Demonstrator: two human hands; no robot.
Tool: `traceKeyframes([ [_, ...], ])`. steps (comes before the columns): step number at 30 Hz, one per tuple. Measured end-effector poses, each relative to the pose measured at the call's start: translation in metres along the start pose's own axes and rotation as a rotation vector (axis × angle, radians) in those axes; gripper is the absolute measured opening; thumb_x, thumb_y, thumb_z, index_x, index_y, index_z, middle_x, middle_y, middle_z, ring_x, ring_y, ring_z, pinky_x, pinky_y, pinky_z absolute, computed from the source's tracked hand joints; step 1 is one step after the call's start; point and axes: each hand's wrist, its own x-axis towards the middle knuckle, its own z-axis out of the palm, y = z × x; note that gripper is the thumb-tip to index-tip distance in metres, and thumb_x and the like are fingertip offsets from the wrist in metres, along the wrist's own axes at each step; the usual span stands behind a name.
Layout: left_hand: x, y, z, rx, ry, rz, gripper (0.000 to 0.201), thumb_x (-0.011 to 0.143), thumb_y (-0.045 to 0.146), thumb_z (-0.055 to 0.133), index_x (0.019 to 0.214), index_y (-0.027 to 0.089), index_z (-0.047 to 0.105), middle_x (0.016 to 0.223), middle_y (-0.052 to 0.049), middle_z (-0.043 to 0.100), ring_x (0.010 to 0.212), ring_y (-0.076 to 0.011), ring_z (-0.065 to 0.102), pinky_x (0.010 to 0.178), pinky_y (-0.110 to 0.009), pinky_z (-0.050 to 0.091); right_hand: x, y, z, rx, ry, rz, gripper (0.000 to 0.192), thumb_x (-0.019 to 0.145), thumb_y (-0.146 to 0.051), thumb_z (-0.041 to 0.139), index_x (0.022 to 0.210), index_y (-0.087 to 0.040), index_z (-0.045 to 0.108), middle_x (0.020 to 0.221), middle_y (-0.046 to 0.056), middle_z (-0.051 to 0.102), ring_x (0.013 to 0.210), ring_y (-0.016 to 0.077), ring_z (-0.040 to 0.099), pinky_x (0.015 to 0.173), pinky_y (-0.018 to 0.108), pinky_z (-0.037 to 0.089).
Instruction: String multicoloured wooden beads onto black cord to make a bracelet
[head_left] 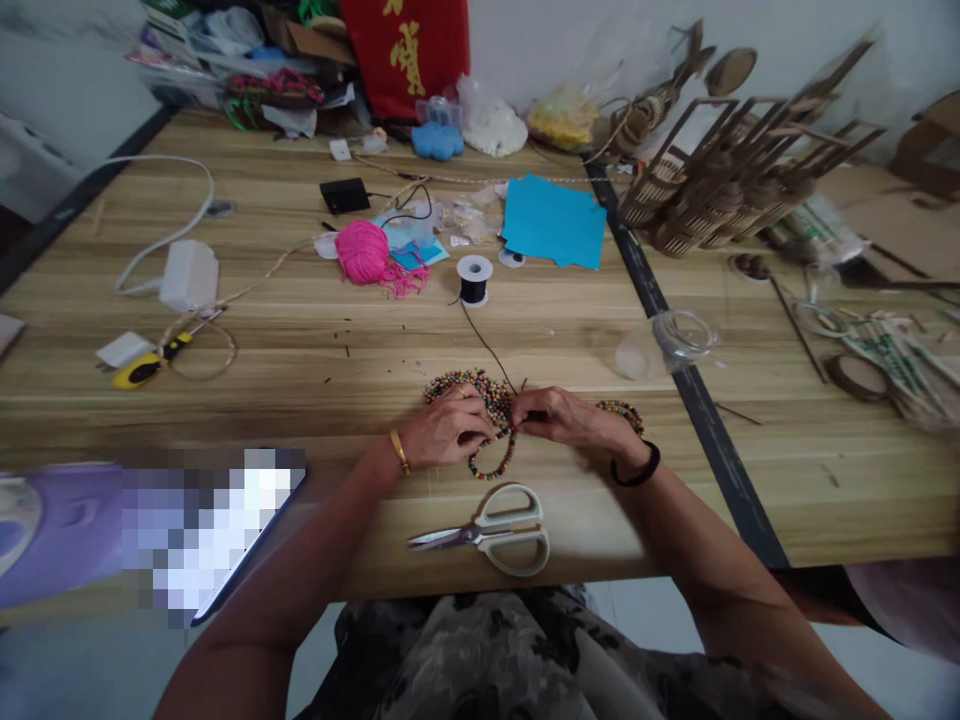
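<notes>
Two hands meet at the centre of the wooden worktop (315,360), wrists resting on it for steadiness. Largest item nearby, the blue paper sheet (555,222), lies at 12 o'clock; the scissors (491,532) lie blades closed at 6 o'clock, within reach. A spool of black cord (474,279) at 12 o'clock feeds a strand to the fingers. Left hand (448,428) and right hand (559,414) are together, fingertips pinched on the beaded bracelet (491,458), whose loop hangs between them toward 6 o'clock.
</notes>
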Motion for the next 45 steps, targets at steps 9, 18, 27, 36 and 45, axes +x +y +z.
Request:
traceKeyframes([
  [9,-0.001,0.000,-0.001,0.011,0.002,-0.013,0.026,0.077,0.005,0.056,0.081,0.021,0.076,0.079,-0.005,0.063,0.091,-0.0190,0.050,0.090,-0.035,0.045,0.000,0.002,0.000,0.011,-0.010,0.023,0.012,0.090,-0.015,0.054,0.084,-0.014,0.064,0.079,0.004,0.063,0.072,0.0127,0.054,0.067,0.024,0.040],
  [18,-0.002,-0.001,0.000,0.019,-0.023,-0.014,0.025,0.076,0.005,0.056,0.082,0.021,0.076,0.081,-0.005,0.062,0.093,-0.0203,0.050,0.091,-0.036,0.044,0.000,0.000,0.000,0.024,-0.010,0.037,0.012,0.091,-0.015,0.054,0.084,-0.014,0.064,0.078,0.003,0.063,0.071,0.0133,0.055,0.067,0.025,0.041],
  [27,-0.002,0.000,0.000,0.021,-0.036,-0.017,0.023,0.076,0.007,0.057,0.081,0.021,0.075,0.081,-0.005,0.063,0.096,-0.0212,0.049,0.093,-0.037,0.042,-0.001,0.000,0.000,0.022,-0.016,0.050,0.010,0.090,-0.014,0.055,0.084,-0.014,0.064,0.079,0.003,0.063,0.072,0.0133,0.055,0.068,0.024,0.041],
  [36,-0.002,0.001,-0.007,0.035,-0.051,-0.026,0.023,0.076,0.007,0.055,0.074,0.020,0.074,0.070,-0.003,0.060,0.083,-0.0184,0.049,0.089,-0.034,0.041,0.000,-0.004,-0.001,0.031,-0.009,0.031,0.012,0.089,-0.014,0.054,0.083,-0.014,0.064,0.078,0.003,0.063,0.071,0.0133,0.054,0.066,0.024,0.040],
  [45,-0.003,0.004,-0.012,0.095,-0.155,-0.067,0.022,0.077,0.010,0.054,0.071,0.021,0.072,0.060,0.000,0.059,0.070,-0.0159,0.047,0.082,-0.033,0.035,0.000,-0.004,-0.002,0.019,-0.005,0.048,0.012,0.089,-0.016,0.054,0.082,-0.014,0.063,0.076,0.003,0.063,0.068,0.0129,0.053,0.064,0.024,0.040],
])
